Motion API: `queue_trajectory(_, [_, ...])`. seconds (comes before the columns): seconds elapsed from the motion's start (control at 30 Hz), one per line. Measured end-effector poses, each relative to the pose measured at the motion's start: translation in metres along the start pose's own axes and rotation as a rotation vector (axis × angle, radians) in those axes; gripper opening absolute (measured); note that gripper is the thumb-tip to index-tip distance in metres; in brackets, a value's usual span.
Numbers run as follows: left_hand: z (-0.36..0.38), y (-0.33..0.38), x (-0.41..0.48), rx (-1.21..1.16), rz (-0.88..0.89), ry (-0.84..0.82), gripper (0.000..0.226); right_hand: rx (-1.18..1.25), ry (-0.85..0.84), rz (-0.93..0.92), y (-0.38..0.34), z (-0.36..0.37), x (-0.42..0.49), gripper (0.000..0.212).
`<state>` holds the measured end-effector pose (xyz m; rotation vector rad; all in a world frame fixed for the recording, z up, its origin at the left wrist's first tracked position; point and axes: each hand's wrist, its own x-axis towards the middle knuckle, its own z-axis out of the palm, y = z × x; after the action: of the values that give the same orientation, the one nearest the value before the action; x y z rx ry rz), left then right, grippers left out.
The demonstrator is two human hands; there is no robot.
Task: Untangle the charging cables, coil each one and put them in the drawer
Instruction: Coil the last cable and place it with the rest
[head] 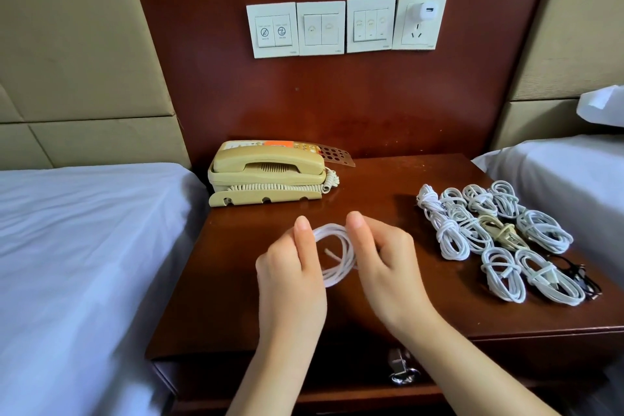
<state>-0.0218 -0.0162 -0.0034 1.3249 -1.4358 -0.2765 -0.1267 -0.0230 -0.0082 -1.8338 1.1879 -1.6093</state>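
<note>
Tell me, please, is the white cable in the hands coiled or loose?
Coiled: the white cable forms loops gripped by left hand and right hand, one end poking free.

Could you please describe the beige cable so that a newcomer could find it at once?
On the dark wooden nightstand, look to the right side, where a cluster of coiled cables lies. Near its middle sits the beige cable, the only tan one: its neighbours are white, apart from a black cable at the near right edge.
</note>
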Motion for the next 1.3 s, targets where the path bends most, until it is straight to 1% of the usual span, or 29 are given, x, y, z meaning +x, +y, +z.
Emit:
queue_trajectory(0.07, [-0.004, -0.005, 0.004, 0.022, -0.026, -0.020, 0.048, 0.011, -0.037, -0.018, 0.000, -0.007, 0.004, 0.044])
queue_trajectory(0.17, [-0.008, -0.009, 0.011, 0.066, -0.049, -0.078, 0.053, 0.057, -0.117, -0.002, 0.001, -0.017, 0.011, 0.037])
queue_trajectory(0.23, [-0.011, -0.012, 0.014, 0.055, -0.120, -0.162, 0.053, 0.093, -0.214, 0.015, 0.000, -0.023, 0.013, 0.033])
queue_trajectory(0.3, [-0.015, -0.013, 0.017, -0.052, -0.230, -0.282, 0.054, 0.092, -0.270, 0.032, 0.002, -0.026, 0.015, 0.034])
queue_trajectory(0.4, [-0.020, -0.009, 0.016, -0.211, -0.320, -0.425, 0.055, 0.038, -0.206, 0.042, 0.012, -0.027, 0.017, 0.036])
queue_trajectory(0.47, [-0.022, -0.004, 0.014, -0.278, -0.336, -0.474, 0.056, -0.021, -0.173, 0.049, 0.019, -0.025, 0.018, 0.035])
queue_trajectory(0.5, [-0.022, -0.001, 0.013, -0.309, -0.340, -0.476, 0.057, -0.053, -0.184, 0.055, 0.023, -0.024, 0.018, 0.036])
queue_trajectory(0.57, [-0.022, -0.001, 0.015, -0.354, -0.361, -0.414, 0.060, -0.123, -0.287, 0.057, 0.027, -0.021, 0.015, 0.034])
queue_trajectory(0.63, [-0.022, -0.008, 0.021, -0.367, -0.370, -0.276, 0.061, -0.235, -0.455, 0.033, 0.022, -0.016, 0.010, 0.028])
queue_trajectory(0.7, [-0.022, -0.018, 0.026, -0.249, -0.287, -0.139, 0.058, -0.339, -0.585, -0.003, 0.011, -0.011, 0.003, 0.019])
queue_trajectory(0.77, [-0.023, -0.024, 0.029, -0.046, -0.169, -0.032, 0.057, -0.442, -0.662, -0.085, 0.001, -0.003, -0.003, 0.019])
queue_trajectory(0.83, [-0.023, -0.028, 0.031, 0.090, -0.093, 0.050, 0.055, -0.543, -0.668, -0.223, -0.008, 0.006, -0.010, 0.025])
queue_trajectory(0.9, [-0.023, -0.032, 0.034, 0.178, -0.041, 0.083, 0.056, -0.620, -0.600, -0.361, -0.013, 0.011, -0.013, 0.027])
queue_trajectory(0.93, [-0.022, -0.034, 0.034, 0.224, -0.024, 0.070, 0.056, -0.640, -0.558, -0.399, -0.015, 0.011, -0.014, 0.025])
queue_trajectory(1.03, [-0.020, -0.029, 0.028, 0.372, -0.009, -0.116, 0.046, -0.617, -0.439, -0.411, -0.014, 0.006, -0.010, 0.027])
queue_trajectory(1.07, [-0.019, -0.025, 0.025, 0.372, -0.005, -0.180, 0.046, -0.593, -0.394, -0.406, -0.012, 0.002, -0.006, 0.026])
queue_trajectory(1.1, [-0.018, -0.023, 0.021, 0.327, 0.001, -0.242, 0.047, -0.574, -0.355, -0.389, -0.009, -0.003, -0.001, 0.025])
queue_trajectory(1.17, [-0.016, -0.020, 0.018, 0.189, -0.017, -0.370, 0.048, -0.542, -0.308, -0.300, -0.003, -0.013, 0.007, 0.030])
queue_trajectory(1.23, [-0.014, -0.020, 0.018, 0.091, -0.046, -0.469, 0.047, -0.437, -0.340, -0.168, 0.003, -0.021, 0.012, 0.038])
queue_trajectory(1.3, [-0.013, -0.019, 0.019, 0.010, -0.075, -0.549, 0.046, -0.301, -0.386, -0.080, 0.008, -0.026, 0.015, 0.042])
